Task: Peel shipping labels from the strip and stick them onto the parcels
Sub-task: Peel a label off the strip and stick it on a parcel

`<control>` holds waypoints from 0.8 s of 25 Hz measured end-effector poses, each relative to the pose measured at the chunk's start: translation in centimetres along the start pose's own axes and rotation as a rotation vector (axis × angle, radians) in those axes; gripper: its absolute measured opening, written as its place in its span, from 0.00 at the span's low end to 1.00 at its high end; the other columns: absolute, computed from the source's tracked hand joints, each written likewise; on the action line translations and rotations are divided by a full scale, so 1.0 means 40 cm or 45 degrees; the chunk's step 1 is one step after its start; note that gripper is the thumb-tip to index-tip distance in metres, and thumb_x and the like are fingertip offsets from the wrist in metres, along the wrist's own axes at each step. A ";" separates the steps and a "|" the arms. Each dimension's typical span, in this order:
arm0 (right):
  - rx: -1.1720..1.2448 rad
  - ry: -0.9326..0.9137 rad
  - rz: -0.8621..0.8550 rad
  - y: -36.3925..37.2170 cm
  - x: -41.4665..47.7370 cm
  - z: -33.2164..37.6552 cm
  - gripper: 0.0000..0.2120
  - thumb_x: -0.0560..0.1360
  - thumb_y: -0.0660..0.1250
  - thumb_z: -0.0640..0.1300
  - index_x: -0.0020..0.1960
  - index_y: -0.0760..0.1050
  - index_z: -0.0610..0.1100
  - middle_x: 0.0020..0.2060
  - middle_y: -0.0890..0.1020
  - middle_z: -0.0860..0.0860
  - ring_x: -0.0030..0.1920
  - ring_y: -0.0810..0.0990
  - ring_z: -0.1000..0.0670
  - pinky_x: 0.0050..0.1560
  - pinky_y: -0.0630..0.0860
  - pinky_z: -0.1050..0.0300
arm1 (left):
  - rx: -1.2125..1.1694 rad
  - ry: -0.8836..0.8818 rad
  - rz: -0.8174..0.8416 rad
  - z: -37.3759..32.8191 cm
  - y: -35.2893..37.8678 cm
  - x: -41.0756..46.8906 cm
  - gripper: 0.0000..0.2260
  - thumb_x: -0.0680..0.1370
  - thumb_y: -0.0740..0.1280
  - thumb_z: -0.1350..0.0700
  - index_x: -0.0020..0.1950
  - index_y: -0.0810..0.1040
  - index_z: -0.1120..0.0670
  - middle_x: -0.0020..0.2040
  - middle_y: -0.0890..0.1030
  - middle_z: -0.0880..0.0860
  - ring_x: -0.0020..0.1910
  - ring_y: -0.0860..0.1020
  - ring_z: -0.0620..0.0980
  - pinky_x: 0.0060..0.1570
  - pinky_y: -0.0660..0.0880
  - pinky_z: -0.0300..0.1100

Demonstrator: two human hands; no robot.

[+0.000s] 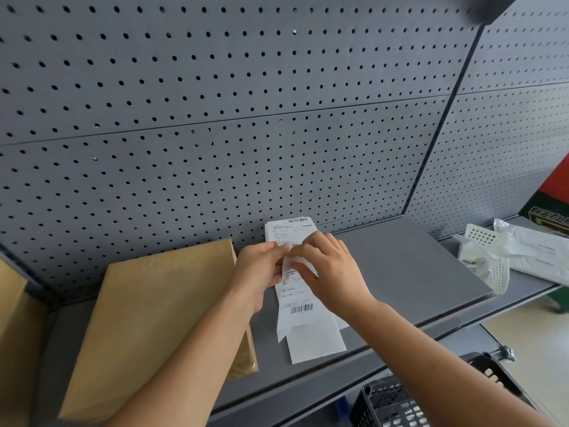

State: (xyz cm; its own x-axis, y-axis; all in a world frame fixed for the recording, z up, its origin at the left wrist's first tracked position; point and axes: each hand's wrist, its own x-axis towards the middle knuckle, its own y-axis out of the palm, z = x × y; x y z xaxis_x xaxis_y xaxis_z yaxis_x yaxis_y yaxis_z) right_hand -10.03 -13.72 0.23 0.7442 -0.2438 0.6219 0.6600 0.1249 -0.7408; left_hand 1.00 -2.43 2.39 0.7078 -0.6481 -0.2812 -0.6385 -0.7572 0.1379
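A white strip of shipping labels with printed barcodes lies lengthwise on the grey shelf, its far end propped against the pegboard. My left hand pinches the strip's left edge near its middle. My right hand rests on the strip just beside it, fingertips closed on a lifted, curled bit of label. A flat brown parcel lies on the shelf directly left of the strip, partly under my left forearm.
A grey pegboard wall rises behind the shelf. Another brown parcel sits at the far left. White plastic bags and a white mesh basket lie at the right. A black crate stands below the shelf edge.
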 end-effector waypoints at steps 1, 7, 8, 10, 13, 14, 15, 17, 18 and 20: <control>-0.003 -0.001 -0.021 0.000 0.001 0.000 0.07 0.75 0.72 0.41 0.52 0.81 0.48 0.44 0.77 0.51 0.45 0.73 0.48 0.46 0.69 0.57 | 0.012 -0.013 -0.007 -0.001 0.001 0.003 0.07 0.81 0.68 0.59 0.53 0.86 0.56 0.48 0.89 0.56 0.51 0.87 0.58 0.61 0.80 0.57; -0.009 -0.021 -0.132 0.004 0.003 0.003 0.05 0.76 0.72 0.40 0.48 0.83 0.49 0.41 0.77 0.51 0.41 0.71 0.50 0.44 0.68 0.57 | 0.009 -0.059 -0.043 -0.006 0.003 0.018 0.07 0.80 0.69 0.59 0.55 0.86 0.56 0.47 0.89 0.54 0.51 0.87 0.58 0.61 0.80 0.56; -0.008 -0.035 -0.150 0.004 0.003 0.005 0.05 0.76 0.71 0.40 0.48 0.83 0.49 0.41 0.77 0.51 0.41 0.71 0.50 0.43 0.68 0.57 | -0.005 -0.066 -0.051 -0.006 0.003 0.018 0.07 0.80 0.69 0.59 0.55 0.86 0.56 0.47 0.89 0.54 0.49 0.87 0.57 0.61 0.80 0.55; -0.009 -0.043 -0.175 0.002 0.003 0.006 0.05 0.77 0.70 0.40 0.46 0.83 0.48 0.41 0.77 0.50 0.41 0.71 0.50 0.42 0.68 0.57 | -0.046 -0.084 -0.060 -0.007 0.004 0.020 0.07 0.80 0.69 0.60 0.55 0.84 0.57 0.46 0.89 0.54 0.45 0.86 0.55 0.58 0.81 0.53; 0.020 -0.055 -0.157 -0.006 0.003 0.008 0.03 0.77 0.71 0.39 0.46 0.82 0.46 0.44 0.79 0.50 0.43 0.75 0.48 0.45 0.71 0.55 | -0.106 -0.097 -0.069 -0.010 -0.001 0.030 0.08 0.81 0.68 0.62 0.58 0.83 0.59 0.49 0.88 0.57 0.42 0.85 0.55 0.46 0.83 0.49; 0.054 -0.075 -0.125 -0.011 0.000 0.010 0.03 0.77 0.69 0.37 0.46 0.81 0.44 0.45 0.80 0.50 0.45 0.76 0.47 0.47 0.72 0.55 | -0.126 -0.103 -0.079 -0.013 -0.004 0.034 0.08 0.81 0.68 0.62 0.59 0.82 0.60 0.48 0.88 0.58 0.39 0.85 0.55 0.42 0.83 0.47; 0.091 -0.099 -0.086 -0.018 -0.003 0.013 0.04 0.77 0.68 0.35 0.47 0.79 0.42 0.47 0.80 0.50 0.47 0.78 0.46 0.52 0.72 0.56 | -0.136 -0.109 -0.095 -0.016 -0.007 0.038 0.08 0.81 0.68 0.63 0.58 0.82 0.61 0.46 0.87 0.58 0.36 0.84 0.54 0.39 0.83 0.46; 0.131 -0.137 -0.034 -0.035 -0.015 0.019 0.04 0.77 0.67 0.33 0.48 0.78 0.40 0.48 0.81 0.49 0.50 0.79 0.44 0.61 0.71 0.59 | -0.139 -0.128 -0.144 -0.023 -0.011 0.047 0.06 0.80 0.69 0.63 0.57 0.82 0.61 0.44 0.86 0.58 0.32 0.82 0.52 0.33 0.80 0.43; 0.137 -0.143 -0.031 -0.044 -0.023 0.022 0.04 0.78 0.67 0.33 0.48 0.78 0.39 0.48 0.82 0.49 0.50 0.80 0.43 0.64 0.70 0.59 | -0.126 -0.142 -0.168 -0.025 -0.013 0.052 0.06 0.80 0.69 0.63 0.56 0.82 0.61 0.43 0.85 0.59 0.30 0.81 0.52 0.31 0.78 0.42; 0.151 -0.146 -0.064 -0.065 -0.038 0.025 0.04 0.78 0.65 0.32 0.49 0.79 0.38 0.48 0.82 0.48 0.49 0.81 0.43 0.66 0.72 0.55 | -0.098 -0.171 -0.204 -0.026 -0.017 0.061 0.08 0.80 0.69 0.63 0.58 0.81 0.62 0.42 0.84 0.58 0.27 0.80 0.49 0.29 0.77 0.41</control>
State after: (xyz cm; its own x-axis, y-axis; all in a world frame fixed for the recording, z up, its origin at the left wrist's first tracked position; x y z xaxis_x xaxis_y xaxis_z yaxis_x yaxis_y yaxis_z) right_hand -12.76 -12.72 1.46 0.7123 -0.1420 0.6874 0.6991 0.2300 -0.6770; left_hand 3.48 -3.60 2.59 0.7484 -0.5062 -0.4286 -0.4925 -0.8569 0.1522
